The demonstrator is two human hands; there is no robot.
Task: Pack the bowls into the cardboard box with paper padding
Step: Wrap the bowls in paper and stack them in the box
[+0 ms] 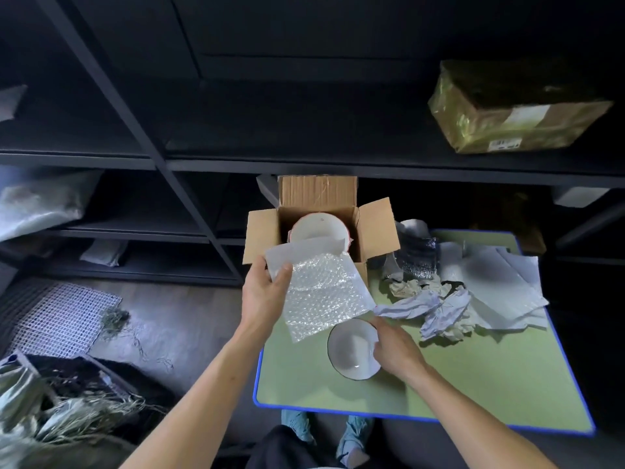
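Observation:
An open cardboard box (267,231) stands at the far left corner of the green table (473,384), flaps spread. A white bowl with a red rim (314,228) lies tilted inside it. My left hand (265,292) grips a bubble-wrap sheet with a white paper backing (324,292), held over the box's near edge. A second white bowl with a dark rim (351,350) sits upright on the table. My right hand (395,348) holds that bowl by its right rim.
Crumpled paper (433,306), flat white sheets (500,286) and a dark bubble pouch (419,258) lie right of the box. Black shelving stands behind, with a taped parcel (514,110) on it. A white grid mat (57,319) and straw lie on the floor at left.

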